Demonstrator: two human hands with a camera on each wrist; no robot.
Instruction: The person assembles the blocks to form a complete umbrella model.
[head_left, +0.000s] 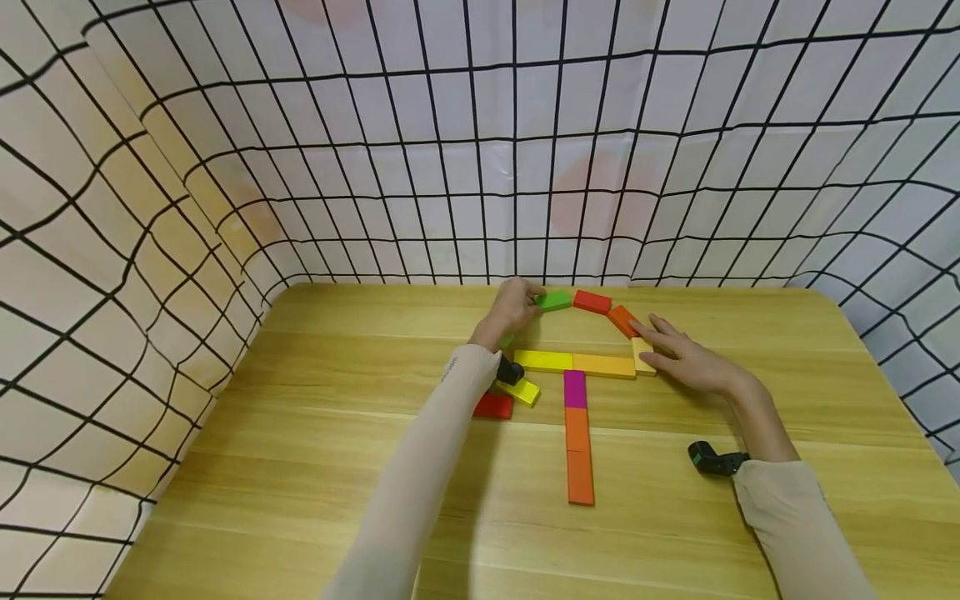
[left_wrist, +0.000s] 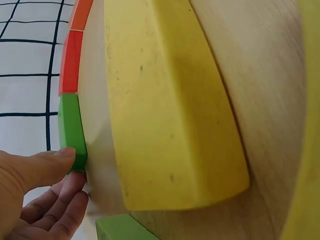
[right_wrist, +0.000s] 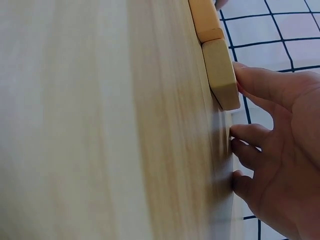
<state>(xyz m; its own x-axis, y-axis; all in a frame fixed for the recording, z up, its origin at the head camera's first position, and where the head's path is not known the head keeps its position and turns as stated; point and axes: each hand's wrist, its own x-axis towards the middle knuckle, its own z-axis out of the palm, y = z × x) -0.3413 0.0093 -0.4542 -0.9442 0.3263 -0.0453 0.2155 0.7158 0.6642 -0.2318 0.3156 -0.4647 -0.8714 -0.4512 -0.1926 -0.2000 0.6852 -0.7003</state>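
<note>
My left hand (head_left: 510,310) (left_wrist: 35,185) pinches the near end of a green block (head_left: 555,301) (left_wrist: 71,122) between thumb and fingers. Its other end lies beside a red block (head_left: 592,302) (left_wrist: 71,60), and an orange block (head_left: 622,320) continues the curve. My right hand (head_left: 693,363) (right_wrist: 285,135) has its fingers spread; they touch the orange block and the pale yellow block (head_left: 642,357) (right_wrist: 220,70). That pale block stands across the right end of a row made of a yellow block (head_left: 543,361) (left_wrist: 150,110) and an amber block (head_left: 603,366) (right_wrist: 204,17).
Below the row, a purple block (head_left: 575,389) and two orange ones (head_left: 577,429) form a column. A yellow block (head_left: 525,392) and a red block (head_left: 493,407) lie by my left wrist, with another green block (left_wrist: 122,227) partly visible. Black netting (head_left: 495,200) surrounds the wooden table's back and sides.
</note>
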